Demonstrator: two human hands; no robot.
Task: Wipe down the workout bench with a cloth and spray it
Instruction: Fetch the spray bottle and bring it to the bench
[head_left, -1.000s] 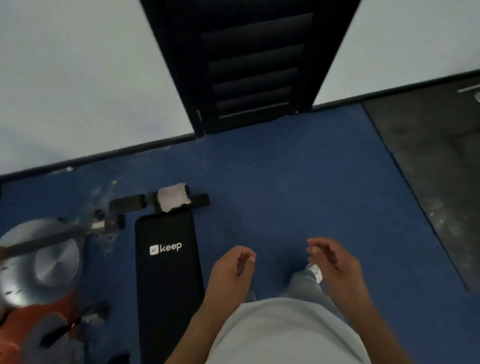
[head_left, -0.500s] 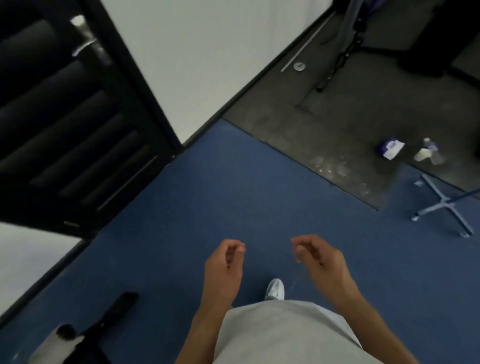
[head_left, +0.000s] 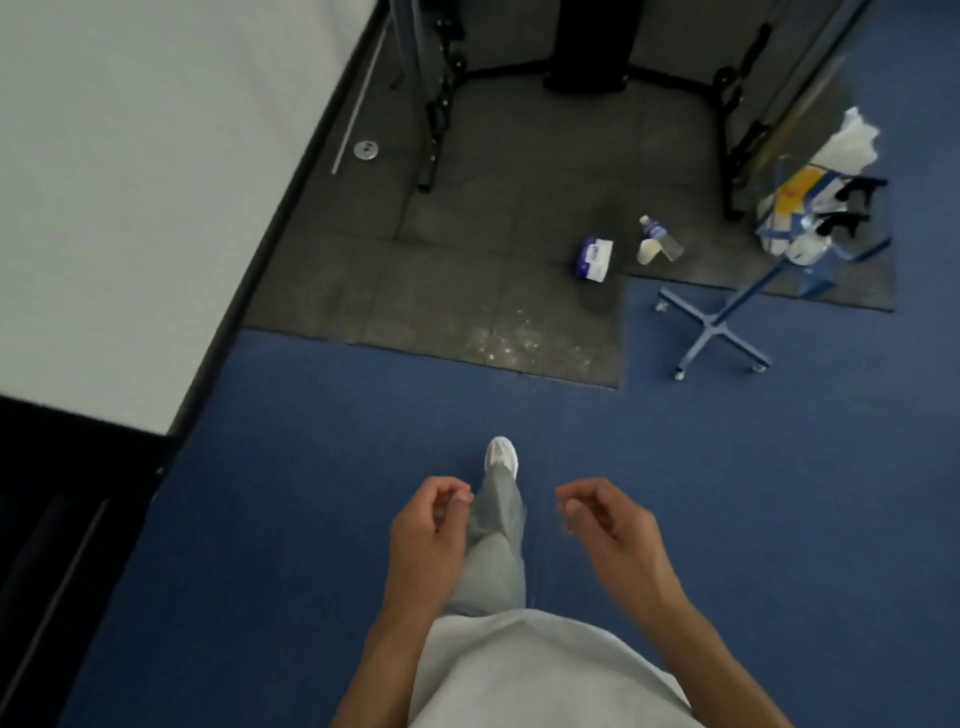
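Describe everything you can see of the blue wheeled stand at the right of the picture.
The blue wheeled stand looks like painted metal. Its cross-shaped base sits on the blue floor, with small casters at the arm tips, beside the dark mat. A slim pole slants up to a clear, blue-edged basket holding spray bottles with black triggers and white cloth or bags. Neither hand touches it.
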